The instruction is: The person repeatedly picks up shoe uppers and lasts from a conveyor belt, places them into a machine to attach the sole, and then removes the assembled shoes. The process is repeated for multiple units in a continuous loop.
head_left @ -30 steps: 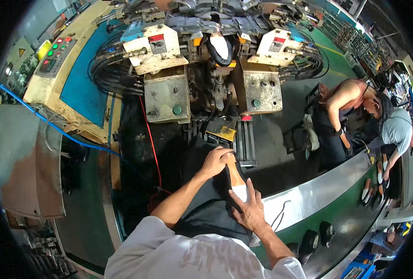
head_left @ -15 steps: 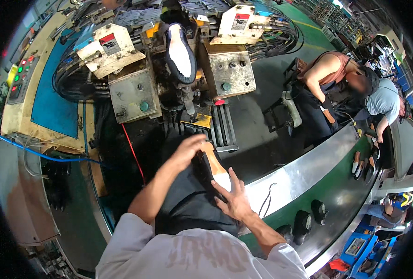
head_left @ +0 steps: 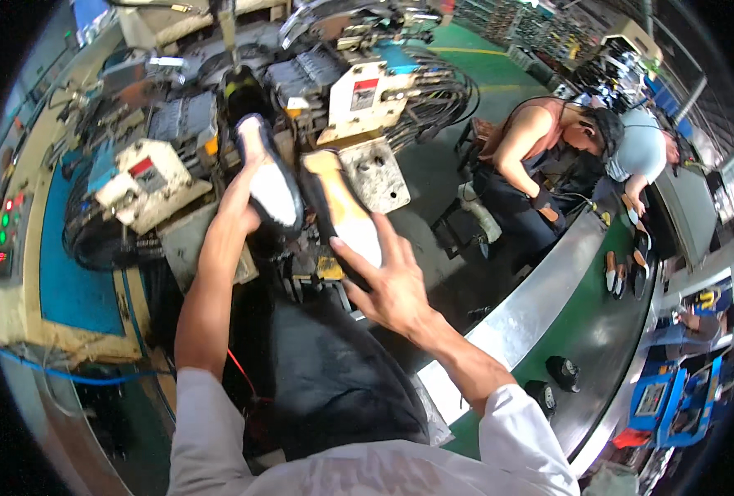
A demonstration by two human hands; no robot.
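My right hand (head_left: 393, 277) grips a black shoe (head_left: 354, 221) by its front end, fingers on one side and thumb on the other. Its tan and white underside faces up, with no outsole on it. Close to its left, a second black shoe (head_left: 276, 198) with a white underside sits bottom up at the middle of the machine. My left hand (head_left: 239, 207) is closed against the left side of that second shoe, its fingertips partly hidden there. The two shoes lie almost side by side, a small gap between them.
The machine's white side blocks (head_left: 146, 178) and hoses flank the shoes. A control panel (head_left: 7, 236) with lit buttons stands far left. On my right, a green conveyor (head_left: 586, 331) with a metal edge carries several shoes. Two co-workers (head_left: 540, 136) sit beyond it, one handling a shoe.
Both hands have moved forward from my lap to the machine. My right hand has brought the shoe up beside the mounted one; my left hand has let go of it and grasped the mounted shoe.
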